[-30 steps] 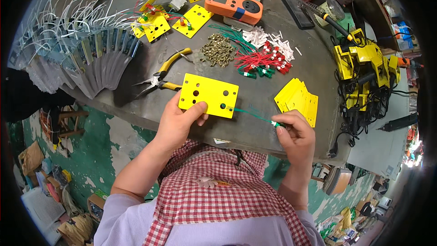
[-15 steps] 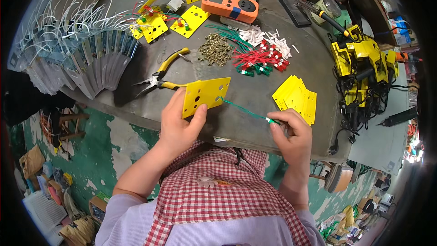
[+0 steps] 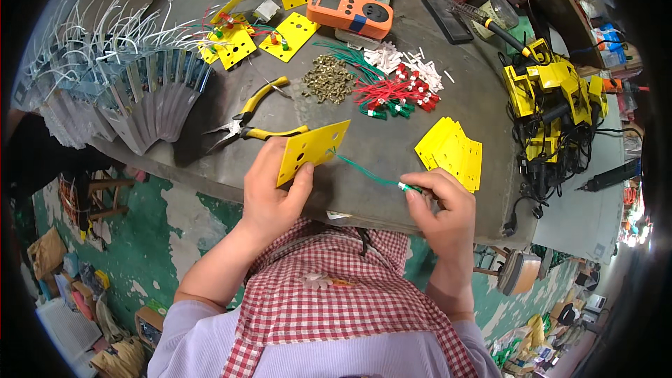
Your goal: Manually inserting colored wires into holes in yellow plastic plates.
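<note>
A yellow perforated plate (image 3: 311, 152), tilted above the workbench edge (image 3: 210, 175), was pinched in the left hand (image 3: 269, 192); the right hand (image 3: 441, 203) gripped a green wire (image 3: 364, 171) running into it, yellow-handled pliers (image 3: 252, 122) just beyond.

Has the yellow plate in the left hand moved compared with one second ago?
Yes. The yellow plate has tilted up off the table, its far edge now near the pliers handle.

Yellow plate (image 3: 312, 151) lifted off table, tilted; green wire (image 3: 367, 175) pulled taut.
</note>
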